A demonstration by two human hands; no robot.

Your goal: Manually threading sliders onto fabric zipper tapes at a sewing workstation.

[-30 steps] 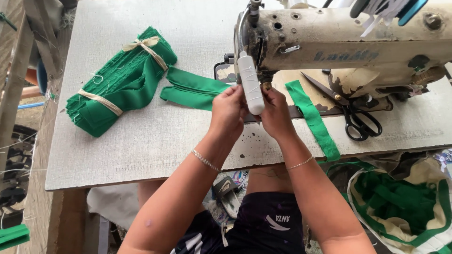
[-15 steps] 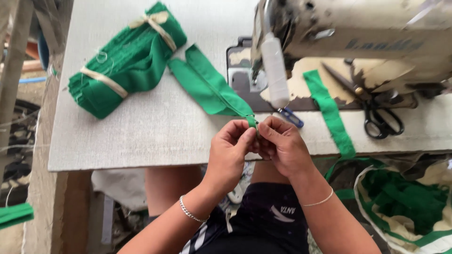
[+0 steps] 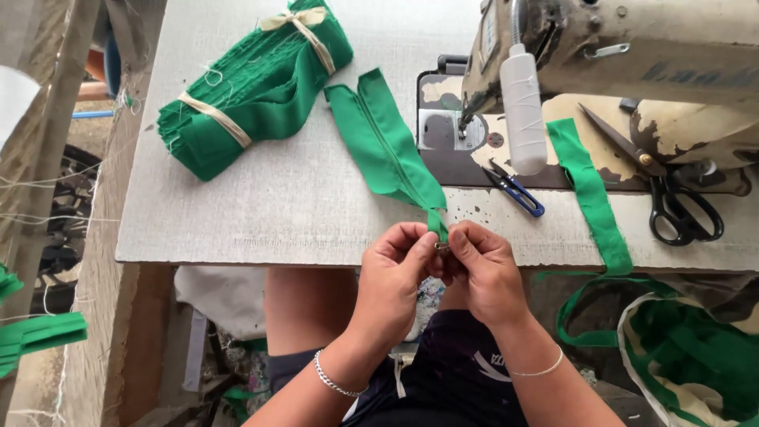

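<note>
Head view: left hand (image 3: 393,273) and right hand (image 3: 484,269) pinch green strap (image 3: 387,150) at grey table (image 3: 261,213) edge.

left hand (image 3: 393,273), right hand (image 3: 484,269), fingers pinched together

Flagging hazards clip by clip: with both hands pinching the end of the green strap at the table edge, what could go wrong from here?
1. The green strap trails back toward the needle area of the sewing machine; a tug might snag it there.
2. The small blue snips lie open-bladed just beyond the left hand and right hand; reaching forward could nick a finger.
</note>
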